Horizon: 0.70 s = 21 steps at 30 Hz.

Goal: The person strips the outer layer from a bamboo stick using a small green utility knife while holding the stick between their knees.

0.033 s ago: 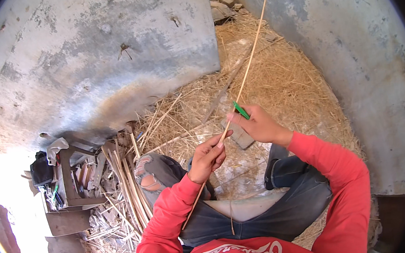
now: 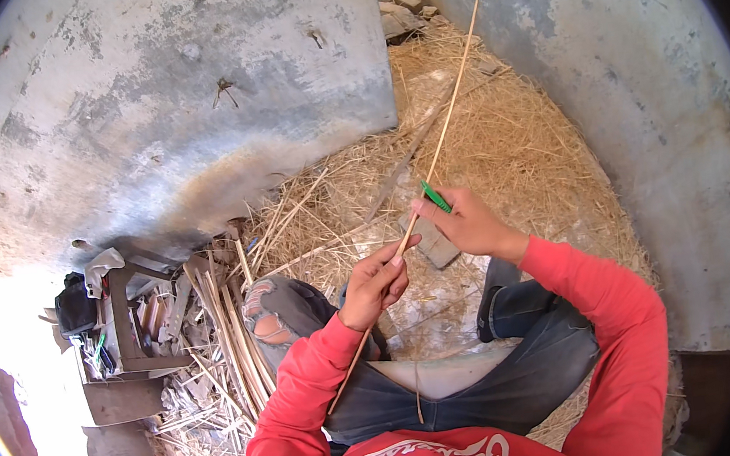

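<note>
A long thin wooden stick (image 2: pixel 454 86) runs slantwise from my lap up toward the far right wall. My left hand (image 2: pixel 373 289) grips its lower part between thumb and fingers, with the short end passing under my wrist onto my thigh. Just above, my right hand (image 2: pixel 474 224) is closed around a small tool with a green ribbed handle (image 2: pixel 438 197), pressed close against the stick. My right thumb lies along the stick too. The tool's working edge is hidden, so its exact kind cannot be made out.
Shavings (image 2: pixel 515 143) cover the floor ahead. At left, split sticks (image 2: pixel 225 329) lean beside a dark frame (image 2: pixel 136 364) holding odds and ends. A flat grey block (image 2: pixel 439 252) lies beyond my hands. Metal sheets (image 2: pixel 192 77) stand around, with stones (image 2: pixel 401 13) at the back.
The green-handled tool has shifted very slightly, along with the fingers of my right hand. The stick and my left hand look the same.
</note>
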Tool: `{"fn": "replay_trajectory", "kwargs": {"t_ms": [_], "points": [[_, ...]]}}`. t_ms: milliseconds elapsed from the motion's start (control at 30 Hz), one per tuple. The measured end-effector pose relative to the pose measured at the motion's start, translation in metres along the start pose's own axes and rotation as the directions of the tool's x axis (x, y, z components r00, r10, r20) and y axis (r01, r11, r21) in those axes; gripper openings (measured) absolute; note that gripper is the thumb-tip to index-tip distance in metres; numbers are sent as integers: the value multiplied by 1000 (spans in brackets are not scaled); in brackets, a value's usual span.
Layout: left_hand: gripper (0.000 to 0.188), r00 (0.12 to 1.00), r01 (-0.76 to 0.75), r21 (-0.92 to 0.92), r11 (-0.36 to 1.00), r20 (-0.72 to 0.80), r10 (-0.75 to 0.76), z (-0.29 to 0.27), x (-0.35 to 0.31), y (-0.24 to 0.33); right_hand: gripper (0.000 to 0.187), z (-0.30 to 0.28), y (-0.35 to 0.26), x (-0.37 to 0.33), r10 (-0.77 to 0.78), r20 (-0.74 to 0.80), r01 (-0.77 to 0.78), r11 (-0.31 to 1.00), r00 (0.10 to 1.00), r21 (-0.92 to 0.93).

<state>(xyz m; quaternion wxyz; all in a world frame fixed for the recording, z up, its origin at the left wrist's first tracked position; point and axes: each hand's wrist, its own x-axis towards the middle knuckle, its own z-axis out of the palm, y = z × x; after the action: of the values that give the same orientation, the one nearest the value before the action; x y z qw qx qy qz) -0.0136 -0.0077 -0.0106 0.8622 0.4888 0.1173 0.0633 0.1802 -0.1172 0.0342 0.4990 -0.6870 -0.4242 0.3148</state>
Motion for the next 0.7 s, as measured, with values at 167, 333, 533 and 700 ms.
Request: {"fn": "replay_trajectory", "kwargs": {"t_ms": [167,333,533,700], "points": [[44,1000,-1,6,1000,-7,1,-1,0,0,44,-13,-3,0,-116,-56,95,952,992,-291],[45,996,-35,59,998,-81,39,-5,0,-6,56,3,-30,-28,-24,189,136,784,982,-605],[39,999,-33,39,999,-39,35,-7,-1,-8,57,-8,13,-5,-158,-35,99,763,987,-639],[40,997,-31,29,999,-75,33,-7,-6,-7,57,-22,-14,2,-86,55,102,774,995,-625]]}}
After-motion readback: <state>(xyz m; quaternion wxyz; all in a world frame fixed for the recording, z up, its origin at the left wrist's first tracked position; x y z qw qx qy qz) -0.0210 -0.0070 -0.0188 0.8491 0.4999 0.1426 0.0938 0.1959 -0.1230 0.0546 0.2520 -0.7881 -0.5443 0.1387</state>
